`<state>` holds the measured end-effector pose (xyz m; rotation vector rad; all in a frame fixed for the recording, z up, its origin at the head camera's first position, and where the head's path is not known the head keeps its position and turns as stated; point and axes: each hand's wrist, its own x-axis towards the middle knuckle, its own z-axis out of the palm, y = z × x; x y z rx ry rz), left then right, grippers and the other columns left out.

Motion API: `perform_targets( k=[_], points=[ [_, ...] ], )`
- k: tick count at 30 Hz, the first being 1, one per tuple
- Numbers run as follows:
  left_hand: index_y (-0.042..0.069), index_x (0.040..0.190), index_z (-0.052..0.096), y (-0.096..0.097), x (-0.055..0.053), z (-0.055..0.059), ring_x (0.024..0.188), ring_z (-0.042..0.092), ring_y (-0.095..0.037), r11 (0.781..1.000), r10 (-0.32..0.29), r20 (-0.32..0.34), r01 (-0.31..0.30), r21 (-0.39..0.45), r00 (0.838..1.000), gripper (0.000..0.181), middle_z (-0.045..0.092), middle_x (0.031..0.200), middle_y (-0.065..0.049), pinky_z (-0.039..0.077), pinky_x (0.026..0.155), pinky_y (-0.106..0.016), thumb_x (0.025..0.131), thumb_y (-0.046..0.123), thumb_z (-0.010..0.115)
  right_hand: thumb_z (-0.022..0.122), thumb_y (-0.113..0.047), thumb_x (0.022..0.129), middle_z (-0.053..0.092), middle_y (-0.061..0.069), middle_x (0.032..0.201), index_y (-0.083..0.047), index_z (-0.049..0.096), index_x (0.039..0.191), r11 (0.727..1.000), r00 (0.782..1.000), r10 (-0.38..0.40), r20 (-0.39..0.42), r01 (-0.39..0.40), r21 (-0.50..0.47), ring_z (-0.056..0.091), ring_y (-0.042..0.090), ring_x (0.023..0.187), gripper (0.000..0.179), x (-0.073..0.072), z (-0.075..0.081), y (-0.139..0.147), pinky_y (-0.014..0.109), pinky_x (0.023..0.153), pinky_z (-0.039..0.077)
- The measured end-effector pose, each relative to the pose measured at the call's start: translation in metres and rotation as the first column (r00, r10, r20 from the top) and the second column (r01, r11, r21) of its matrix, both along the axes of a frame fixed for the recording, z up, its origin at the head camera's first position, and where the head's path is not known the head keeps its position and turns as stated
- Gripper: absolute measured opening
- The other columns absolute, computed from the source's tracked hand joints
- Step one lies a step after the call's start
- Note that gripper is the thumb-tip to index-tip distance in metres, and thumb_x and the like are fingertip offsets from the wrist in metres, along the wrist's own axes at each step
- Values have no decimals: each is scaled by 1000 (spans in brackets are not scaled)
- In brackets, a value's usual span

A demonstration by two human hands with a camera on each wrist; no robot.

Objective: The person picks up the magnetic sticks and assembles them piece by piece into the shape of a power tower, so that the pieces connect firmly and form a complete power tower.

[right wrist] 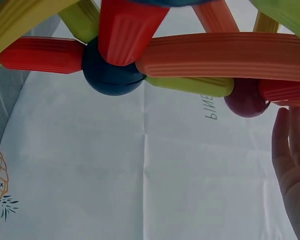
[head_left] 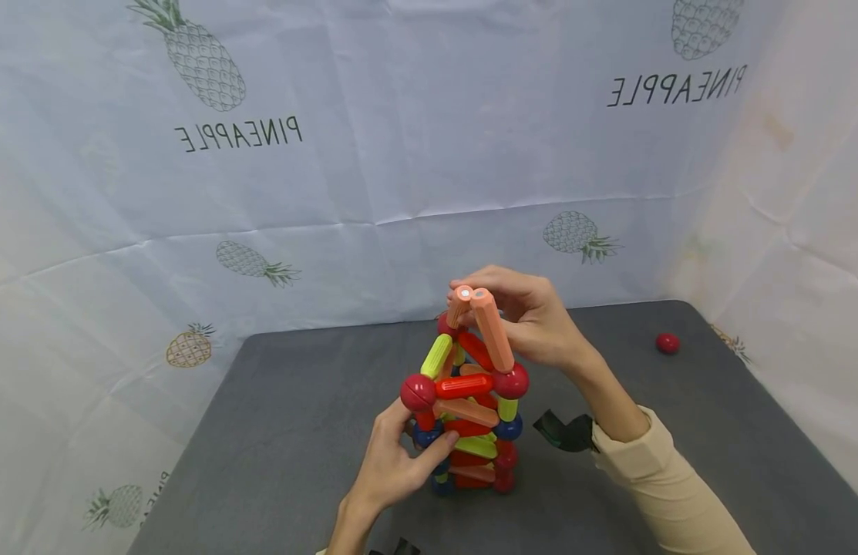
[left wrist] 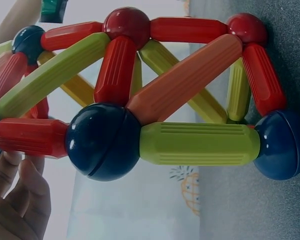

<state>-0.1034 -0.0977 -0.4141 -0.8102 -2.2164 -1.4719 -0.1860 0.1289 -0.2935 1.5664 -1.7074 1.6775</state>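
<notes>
A tall tower of magnetic sticks and balls [head_left: 465, 385] stands upright on the table, built from red, yellow-green and orange sticks with dark red and blue balls. My left hand [head_left: 394, 462] grips its left side below the top tier, thumb across the front; in the left wrist view its fingers [left wrist: 32, 195] touch a red stick [left wrist: 30, 136]. Two orange sticks [head_left: 493, 331] slant up from the top balls, their ends meeting. Behind them, my right hand [head_left: 533, 316] pinches the rear orange stick [head_left: 459, 308]; its fingertips are partly hidden. In the right wrist view the fingers [right wrist: 290, 145] reach upward.
A loose dark red ball [head_left: 667, 343] lies at the right of the grey table [head_left: 311, 432]. White cloth with pineapple prints [head_left: 415, 139] hangs behind and at the sides. A dark strap [head_left: 567, 432] is at the right wrist.
</notes>
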Motion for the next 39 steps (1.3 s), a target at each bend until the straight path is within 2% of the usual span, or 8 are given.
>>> perform_targets(
  k=[14,19,22,25,27,30,34,39],
  points=[
    [15,123,64,0,-1,-2,78,59,-3,1000,10,1,-10,-8,1000,39,72,104,-7,49,52,-24,88,12,78,72,-2,92,67,-9,113,-29,66,134,998,998,-55,15,55,0,69,15,88,50,2,0,-2,30,79,61],
    [18,127,61,-3,-3,-3,80,59,-3,999,-11,1,11,-44,1000,46,71,107,-4,50,55,-23,85,16,80,71,0,93,68,-10,115,-17,66,135,996,995,-90,37,89,12,69,13,94,46,3,-1,1,29,86,60],
    [19,134,57,-8,-8,-7,91,61,-6,997,-48,-19,47,-66,999,59,66,114,-3,54,66,-25,82,22,83,69,-6,96,69,-12,116,-19,68,132,989,987,-142,73,144,-18,70,10,99,38,5,-4,8,25,89,59],
    [17,144,50,-15,-17,-12,112,59,-13,993,-100,-39,97,-65,994,71,59,130,-6,56,91,-33,82,29,82,69,-16,98,71,-10,110,-20,71,125,985,988,-136,77,144,-97,69,9,99,27,10,-6,15,22,88,58],
    [15,151,43,-19,-22,-16,127,54,-15,986,-160,-12,159,-42,987,78,52,141,-10,49,108,-41,84,31,79,72,-21,96,72,-7,104,-15,75,116,983,994,-105,40,110,-145,68,10,93,21,14,-7,19,22,83,58],
    [10,155,36,-24,-28,-18,137,48,-12,963,-269,73,271,-12,960,82,46,151,-17,40,119,-42,88,36,75,78,-22,91,74,-3,97,-6,77,104,987,996,-91,-8,89,-135,66,12,86,21,22,-8,22,23,78,59],
    [5,149,41,-23,-35,-16,130,52,-6,929,-365,191,371,7,911,78,54,143,-22,44,115,-36,89,42,74,82,-9,86,73,1,85,-1,76,98,984,986,-168,15,168,-58,65,11,76,15,30,-9,24,24,68,60],
    [5,143,45,-16,-41,-14,122,61,-6,909,-409,220,417,10,886,75,62,134,-21,50,109,-36,88,46,76,80,6,81,69,5,77,1,76,96,976,976,-214,48,216,-27,63,11,71,17,33,-11,25,24,64,58]
  ],
)
